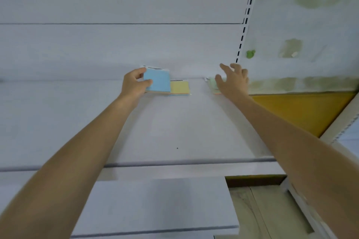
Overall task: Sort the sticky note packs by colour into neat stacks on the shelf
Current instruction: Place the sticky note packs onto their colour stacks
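Shelf: white, flat.
Rear centre: yellow pack, lying flat.
Rear right: green pack, partly hidden, apart from yellow pack.

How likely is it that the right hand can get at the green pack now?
Very likely yes: the right hand, open with fingers spread, is right at the green pack, with nothing between them. The left hand grips the blue pack off to the side.

My left hand pinches a blue pack at the back of the white shelf. A yellow pack lies just beside it. My right hand, fingers spread, partly hides a green pack.
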Motion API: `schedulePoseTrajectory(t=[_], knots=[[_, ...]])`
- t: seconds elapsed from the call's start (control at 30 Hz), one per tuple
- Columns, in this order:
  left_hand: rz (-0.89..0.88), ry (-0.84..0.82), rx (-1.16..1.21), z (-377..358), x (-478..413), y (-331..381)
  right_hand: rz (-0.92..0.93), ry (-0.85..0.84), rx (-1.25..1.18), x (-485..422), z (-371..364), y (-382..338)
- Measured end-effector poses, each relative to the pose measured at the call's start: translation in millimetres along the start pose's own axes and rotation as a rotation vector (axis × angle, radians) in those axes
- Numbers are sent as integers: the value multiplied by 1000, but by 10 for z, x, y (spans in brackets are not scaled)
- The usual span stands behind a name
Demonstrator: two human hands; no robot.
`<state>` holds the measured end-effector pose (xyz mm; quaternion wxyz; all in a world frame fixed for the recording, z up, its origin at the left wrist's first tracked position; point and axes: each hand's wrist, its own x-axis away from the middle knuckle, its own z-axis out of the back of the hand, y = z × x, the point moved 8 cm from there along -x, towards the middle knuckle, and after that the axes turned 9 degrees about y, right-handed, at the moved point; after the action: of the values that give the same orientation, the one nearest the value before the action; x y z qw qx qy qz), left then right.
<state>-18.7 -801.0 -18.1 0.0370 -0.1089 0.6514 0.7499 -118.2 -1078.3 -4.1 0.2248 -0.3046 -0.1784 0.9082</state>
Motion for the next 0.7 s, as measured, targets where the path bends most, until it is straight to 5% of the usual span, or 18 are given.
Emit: schedulePoseTrajectory(t=[0.1, 0.23, 0.33, 0.47, 0.7], knots=[[17, 50, -32, 218, -7, -86, 295, -57, -96, 185, -114, -638], [21, 85, -158, 547, -47, -208, 532, -368, -103, 749, -595, -1251], [-10, 98, -258, 772, -173, -242, 529, -534, -80, 994, -782, -1466], [-116, 68, -473, 929, -276, -199, 534, -536, 11, 1091, -870, -1610], [-280, -254, -669, 809, -311, -342, 504, -526, 35, 1067, -898, -1616]])
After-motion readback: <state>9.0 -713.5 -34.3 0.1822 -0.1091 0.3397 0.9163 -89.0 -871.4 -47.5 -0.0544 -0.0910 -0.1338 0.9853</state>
